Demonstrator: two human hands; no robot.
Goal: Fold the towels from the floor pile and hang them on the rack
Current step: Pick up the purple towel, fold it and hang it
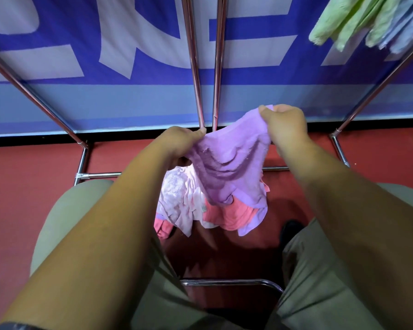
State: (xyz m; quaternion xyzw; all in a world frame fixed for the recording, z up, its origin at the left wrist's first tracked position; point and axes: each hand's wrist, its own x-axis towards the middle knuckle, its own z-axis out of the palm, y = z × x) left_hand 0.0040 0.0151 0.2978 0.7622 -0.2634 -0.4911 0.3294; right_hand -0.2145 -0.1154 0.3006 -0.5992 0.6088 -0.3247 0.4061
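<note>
A purple towel (227, 158) hangs crumpled between my two hands above the floor pile. My left hand (177, 141) pinches its top edge on the left, and my right hand (284, 122) grips the upper right corner, held slightly higher. Below it the pile (181, 201) lies on the red floor, with pale pink, white and coral towels showing. The chrome rack (196, 67) stands in front of me, its two middle poles rising just behind the towel. Green and blue towels (358, 22) hang on the rack at the top right.
A blue and white banner (105, 44) covers the wall behind the rack. Slanted rack poles (34, 96) run at left and right, and base bars (98, 175) cross the red floor. A chrome chair-frame bar (229, 282) sits between my knees. A dark shoe (291, 229) is near the pile.
</note>
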